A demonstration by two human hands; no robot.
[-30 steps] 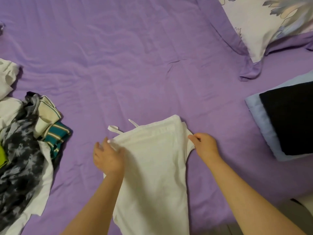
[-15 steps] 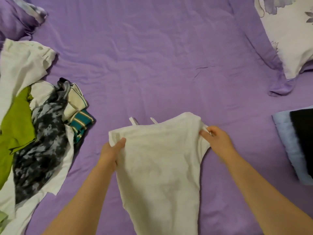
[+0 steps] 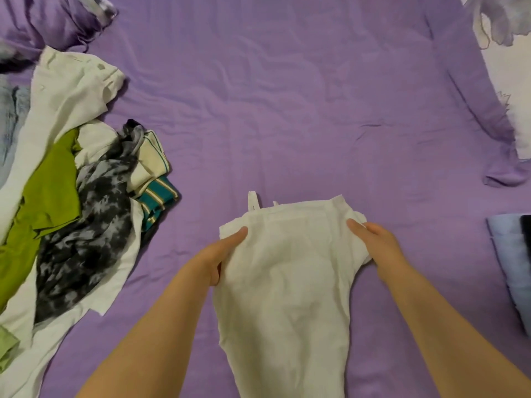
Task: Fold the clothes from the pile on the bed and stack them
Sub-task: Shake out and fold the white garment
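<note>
The left hand (image 3: 222,252) grips the left upper edge of a white strapped top (image 3: 287,271), thumb laid over the cloth. The right hand (image 3: 373,242) grips the bunched right edge. The top is thin, soft and creased, tapering toward the viewer, between both hands on the wrinkled purple bedsheet (image 3: 287,110). A loose clothes pile (image 3: 71,196) lies well to the left.

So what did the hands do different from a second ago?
The left hand turned from resting on top of the white top to gripping its edge, thumb on the cloth. The right hand kept hold of the other edge. The top now looks lifted between them. The pile looks untouched.
</note>
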